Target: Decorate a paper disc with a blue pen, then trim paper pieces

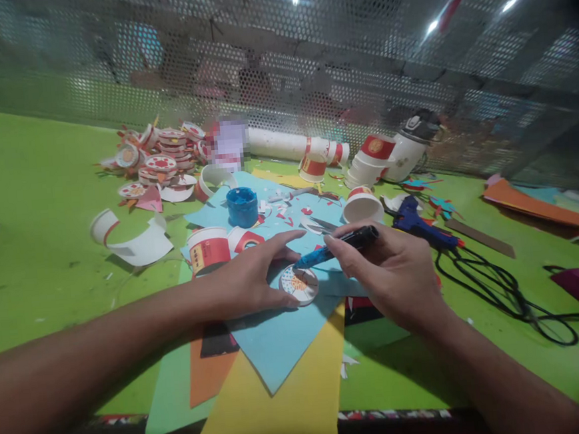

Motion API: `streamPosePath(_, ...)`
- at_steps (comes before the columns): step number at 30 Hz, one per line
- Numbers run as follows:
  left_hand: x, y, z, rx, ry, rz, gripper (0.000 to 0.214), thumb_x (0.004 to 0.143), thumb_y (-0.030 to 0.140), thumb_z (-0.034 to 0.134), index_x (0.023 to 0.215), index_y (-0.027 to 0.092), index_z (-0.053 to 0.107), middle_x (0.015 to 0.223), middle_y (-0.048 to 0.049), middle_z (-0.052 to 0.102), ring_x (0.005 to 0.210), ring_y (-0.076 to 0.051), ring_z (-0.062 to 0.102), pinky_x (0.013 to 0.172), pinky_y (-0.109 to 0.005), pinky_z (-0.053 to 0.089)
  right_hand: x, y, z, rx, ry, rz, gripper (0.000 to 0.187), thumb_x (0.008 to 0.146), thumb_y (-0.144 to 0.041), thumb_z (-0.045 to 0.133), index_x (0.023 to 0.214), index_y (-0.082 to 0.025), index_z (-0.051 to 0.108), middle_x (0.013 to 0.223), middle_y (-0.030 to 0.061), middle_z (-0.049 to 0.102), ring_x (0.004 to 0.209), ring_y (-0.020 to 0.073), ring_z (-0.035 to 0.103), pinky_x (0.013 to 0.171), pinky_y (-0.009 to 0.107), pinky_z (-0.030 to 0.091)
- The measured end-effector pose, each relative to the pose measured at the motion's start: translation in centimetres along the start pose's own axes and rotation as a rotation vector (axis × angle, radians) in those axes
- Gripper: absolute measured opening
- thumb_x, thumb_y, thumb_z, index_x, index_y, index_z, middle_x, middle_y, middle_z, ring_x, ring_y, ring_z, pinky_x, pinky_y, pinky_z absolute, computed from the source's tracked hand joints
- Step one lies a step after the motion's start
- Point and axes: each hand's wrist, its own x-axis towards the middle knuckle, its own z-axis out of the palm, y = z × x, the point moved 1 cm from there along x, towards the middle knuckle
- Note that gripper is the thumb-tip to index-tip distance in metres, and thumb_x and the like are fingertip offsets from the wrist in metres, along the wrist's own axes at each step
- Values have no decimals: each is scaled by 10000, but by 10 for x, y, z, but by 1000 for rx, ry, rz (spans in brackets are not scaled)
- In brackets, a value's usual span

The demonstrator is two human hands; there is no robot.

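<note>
A small round paper disc (301,284), white with an orange centre and blue marks on its left part, lies on light blue paper (270,352). My left hand (246,274) grips the disc's left edge between thumb and fingers. In my right hand (388,269) is a marker pen (339,245) with a black rear and a blue-stained front. Its tip meets the disc near the top edge. Just beyond my left hand stand a blue paint pot (242,207) and a red-and-white paper cup (208,250). Scissors (323,224) lie partly hidden behind my right hand.
Decorated paper discs (160,164) are piled at the back left. A curled white paper strip (134,246) lies nearer. To the right are a blue glue gun (425,223), its black cord (500,287) and stacked paper cups (372,160). A perforated metal screen (278,77) closes the back.
</note>
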Motion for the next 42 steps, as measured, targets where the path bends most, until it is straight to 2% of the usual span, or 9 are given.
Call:
streamPosePath(16,0,-2,1,21,19,28,960,679,300,794,1490,231,284,1318,-160,587,1229,-306,553,982,-447,470,-1,2,3,-27,-8,5,140,848,-257,669,796,-128,668,581,-46,567,489,59,496,443,175,388)
streamPosePath(25,2,0,2,-2,12,8,980,654,271,811,1484,218,293,1326,-159,579,1247,-295,541,1000,-443,462,-2,1,2,-78,3,-9,134,849,-265,673,787,-146,661,596,-41,614,506,72,545,473,178,423)
streamPosePath(33,1,-1,1,26,28,34,967,660,278,811,1481,197,305,1322,-162,592,1222,-305,562,980,-433,467,-5,-6,5,-226,64,-103,118,820,-216,696,749,-130,658,573,-35,616,496,68,540,520,178,438)
streamPosePath(37,2,-2,2,31,33,50,958,664,291,811,1478,197,314,1304,-158,602,1205,-297,570,974,-423,467,-7,-6,7,-232,65,-148,97,813,-187,698,756,-117,662,601,-23,635,508,64,546,527,175,437)
streamPosePath(42,3,-1,3,43,30,38,965,658,293,810,1479,206,312,1298,-155,601,1195,-296,572,978,-429,460,-7,-3,6,-159,105,-58,141,830,-241,687,733,-145,652,544,-47,573,471,69,512,479,188,419)
